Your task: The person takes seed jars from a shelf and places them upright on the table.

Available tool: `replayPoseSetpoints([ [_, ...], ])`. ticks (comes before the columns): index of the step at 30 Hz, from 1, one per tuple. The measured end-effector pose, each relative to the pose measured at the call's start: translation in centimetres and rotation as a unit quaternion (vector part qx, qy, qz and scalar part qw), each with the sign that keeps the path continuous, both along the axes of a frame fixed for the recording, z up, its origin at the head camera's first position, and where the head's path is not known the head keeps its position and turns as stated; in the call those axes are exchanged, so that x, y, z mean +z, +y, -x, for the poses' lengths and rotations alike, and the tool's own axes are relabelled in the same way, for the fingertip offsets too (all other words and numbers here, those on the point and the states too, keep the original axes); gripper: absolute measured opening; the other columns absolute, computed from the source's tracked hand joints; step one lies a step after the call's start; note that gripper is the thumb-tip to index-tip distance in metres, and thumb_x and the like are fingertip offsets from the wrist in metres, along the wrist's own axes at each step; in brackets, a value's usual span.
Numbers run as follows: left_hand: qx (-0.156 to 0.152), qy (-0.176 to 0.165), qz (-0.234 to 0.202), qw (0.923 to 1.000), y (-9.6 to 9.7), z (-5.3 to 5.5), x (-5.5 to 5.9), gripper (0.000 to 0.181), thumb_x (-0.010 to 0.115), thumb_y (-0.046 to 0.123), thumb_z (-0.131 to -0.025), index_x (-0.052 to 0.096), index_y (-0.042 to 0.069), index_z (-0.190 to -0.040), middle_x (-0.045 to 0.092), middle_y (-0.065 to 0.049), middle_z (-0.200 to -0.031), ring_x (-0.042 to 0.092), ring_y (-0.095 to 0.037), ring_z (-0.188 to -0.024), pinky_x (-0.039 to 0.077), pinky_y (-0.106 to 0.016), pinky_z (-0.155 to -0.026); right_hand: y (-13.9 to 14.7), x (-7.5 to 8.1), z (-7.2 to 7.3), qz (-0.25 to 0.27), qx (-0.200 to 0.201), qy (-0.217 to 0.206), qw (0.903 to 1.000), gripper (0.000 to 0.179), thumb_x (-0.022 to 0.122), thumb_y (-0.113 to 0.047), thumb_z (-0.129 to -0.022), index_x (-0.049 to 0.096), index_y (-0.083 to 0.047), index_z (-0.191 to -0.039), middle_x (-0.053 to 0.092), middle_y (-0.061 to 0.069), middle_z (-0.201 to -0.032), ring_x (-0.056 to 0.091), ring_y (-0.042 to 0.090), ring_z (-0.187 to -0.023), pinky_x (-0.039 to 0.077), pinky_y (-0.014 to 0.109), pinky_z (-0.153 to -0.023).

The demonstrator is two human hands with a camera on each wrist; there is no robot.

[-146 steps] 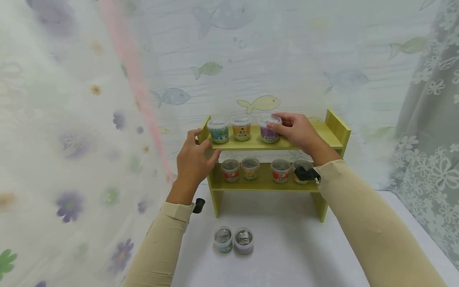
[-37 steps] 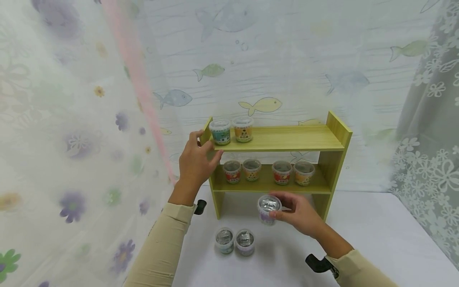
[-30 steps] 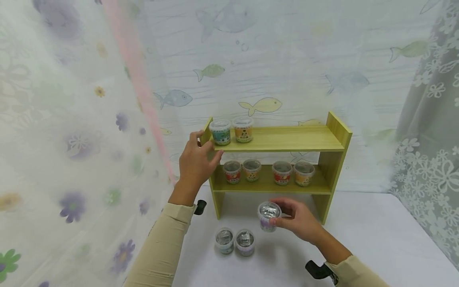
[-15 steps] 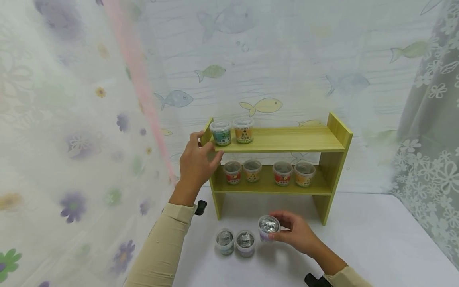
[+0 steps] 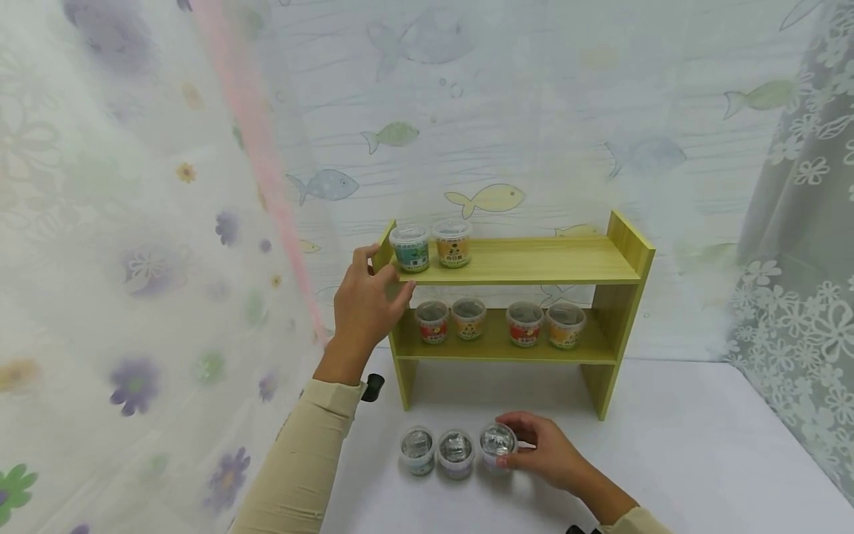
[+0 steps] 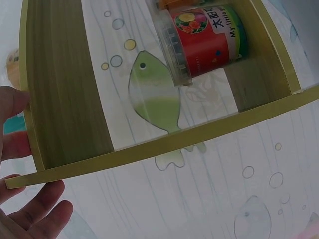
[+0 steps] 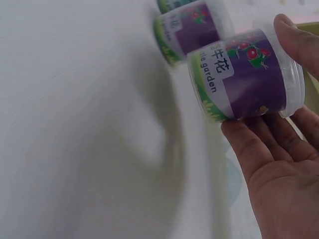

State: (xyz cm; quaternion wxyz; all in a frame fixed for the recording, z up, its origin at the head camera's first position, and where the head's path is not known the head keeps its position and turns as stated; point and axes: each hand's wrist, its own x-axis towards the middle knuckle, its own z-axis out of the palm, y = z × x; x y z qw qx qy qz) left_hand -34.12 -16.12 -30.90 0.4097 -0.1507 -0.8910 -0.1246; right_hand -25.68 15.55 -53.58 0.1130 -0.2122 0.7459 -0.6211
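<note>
My right hand grips a clear-lidded plastic cup at the front of the table, thumb on one side and fingers on the other. Its purple label with red flowers shows in the right wrist view. Just left of it stand a second purple-labelled cup and a green-labelled cup, both upright. My left hand holds the upper left end of the yellow-green wooden shelf; in the left wrist view its fingers wrap the board's corner.
On the top board, at the left, sit a teal-labelled cup and an orange-labelled cup. The lower board carries two red-labelled cups, one left, and two orange-labelled ones, one far right. Printed curtains hang left and behind.
The purple-labelled cup has left the top board in my right hand and come down to the table, beside the two cups there. My left hand has stayed at the shelf's end.
</note>
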Motion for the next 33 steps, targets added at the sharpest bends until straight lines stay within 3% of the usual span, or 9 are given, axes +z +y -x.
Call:
replayPoseSetpoints([
  [10, -0.01, 0.007, -0.004, 0.9999, 0.0, 0.1, -0.1, 0.032, 0.072, 0.047, -0.096, 0.069, 0.016, -0.088, 0.048, -0.015, -0.148, 0.063, -0.027, -0.099, 0.058, -0.042, -0.067, 0.0, -0.7, -0.3, -0.002, 0.0, -0.023, 0.9997, 0.071, 0.092, -0.02, -0.079, 0.058, 0.002, -0.138, 0.061, 0.023, -0.14, 0.058, 0.042, -0.132, 0.056, 0.026, -0.095],
  [33, -0.002, -0.002, -0.003, 1.0, 0.0, 0.1, 0.0, 0.033, 0.071, 0.047, -0.096, 0.069, 0.015, -0.089, 0.048, -0.016, -0.148, 0.063, -0.028, -0.099, 0.059, -0.042, -0.071, -0.3, -1.4, -0.7, 0.004, 0.011, -0.021, 0.9997, 0.07, 0.09, -0.016, -0.08, 0.057, 0.004, -0.139, 0.059, 0.024, -0.139, 0.063, 0.038, -0.126, 0.057, 0.025, -0.092],
])
